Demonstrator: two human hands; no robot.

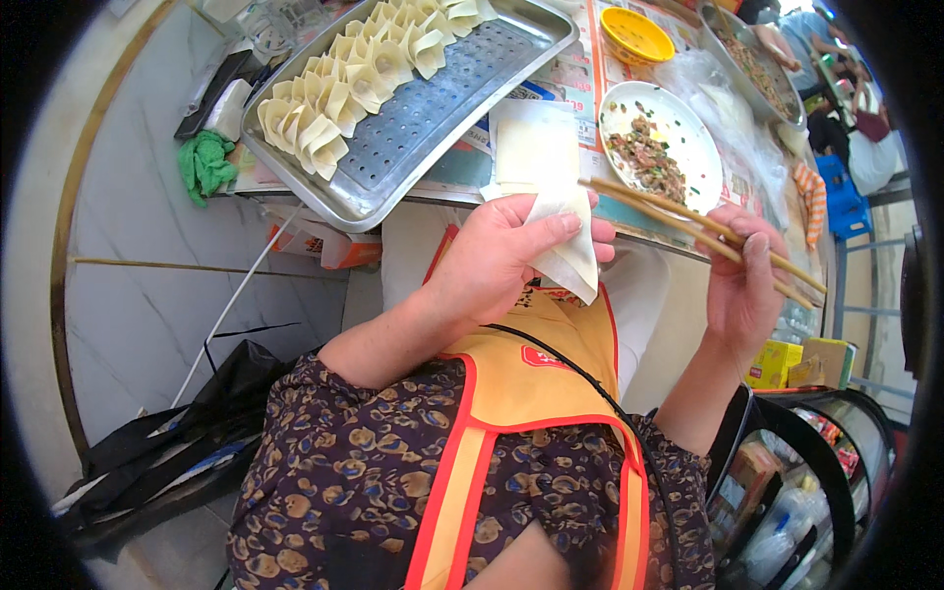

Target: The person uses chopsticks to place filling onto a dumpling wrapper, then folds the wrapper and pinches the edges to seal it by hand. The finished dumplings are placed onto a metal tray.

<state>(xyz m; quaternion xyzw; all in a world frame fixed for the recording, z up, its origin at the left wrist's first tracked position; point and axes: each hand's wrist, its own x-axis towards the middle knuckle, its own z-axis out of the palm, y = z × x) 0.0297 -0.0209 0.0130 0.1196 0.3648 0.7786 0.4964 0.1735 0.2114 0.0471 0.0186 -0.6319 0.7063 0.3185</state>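
Note:
My left hand holds a thin wonton wrapper, its thumb pressed on top and one corner hanging down. Between the fingers of my right hand is a pair of wooden chopsticks, tips pointing at the wrapper's upper part. Glare hides whether any filling is at the tips. Just beyond my left hand lies a stack of square wrappers. To its right, a white plate carries minced meat filling with green bits. Rows of folded wontons fill the far left side of a perforated metal tray.
A yellow bowl and a metal basin of filling stand farther back. Clear plastic bags lie beside the plate. A green cloth sits left of the tray, whose near corner overhangs the table edge. Other people are at the far right.

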